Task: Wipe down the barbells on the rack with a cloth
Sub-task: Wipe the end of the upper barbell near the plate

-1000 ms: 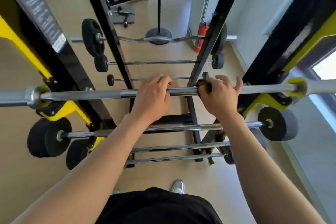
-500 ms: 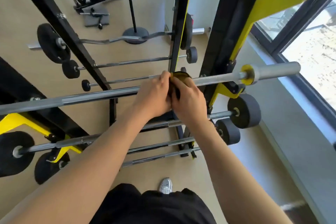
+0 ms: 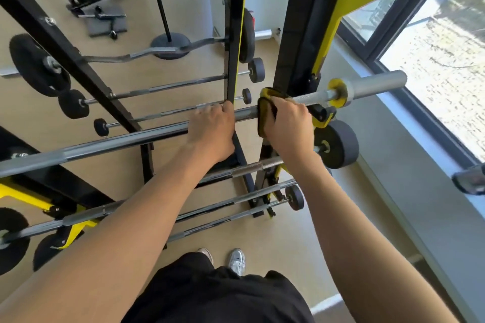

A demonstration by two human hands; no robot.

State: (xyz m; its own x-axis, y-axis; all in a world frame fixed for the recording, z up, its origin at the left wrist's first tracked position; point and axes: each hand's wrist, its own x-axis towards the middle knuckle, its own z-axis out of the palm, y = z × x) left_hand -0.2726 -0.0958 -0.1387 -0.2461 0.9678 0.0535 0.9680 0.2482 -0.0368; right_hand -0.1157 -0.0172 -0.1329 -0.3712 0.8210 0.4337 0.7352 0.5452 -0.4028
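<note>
Here the right hand wraps the yellow cloth round the shaft of the top barbell. Its fingers curl over both, just inside the rack's right hook. The left hand grips the bare shaft close beside it, fingers curled over the top. The bar lies across the rack, its sleeve jutting toward the window.

The likeliest trouble is at the hook. If the cloth slides further outward, the knuckles or a loose fold could jam between the shaft and the black-and-yellow cradle. They could also catch against the upright directly behind it.

A hard sideways stroke might drag the bar along its hooks, since nothing visible locks it in place. The left hand's hold looks meant to prevent that, and probably to stop the bar rolling as well.

The stretch of shaft under the left palm risks being skipped unless that hand shifts. The lower barbells sit beneath, and reaching them from this stance would seem to need a bend past the top bar, where a head or forearm could knock it.
</note>
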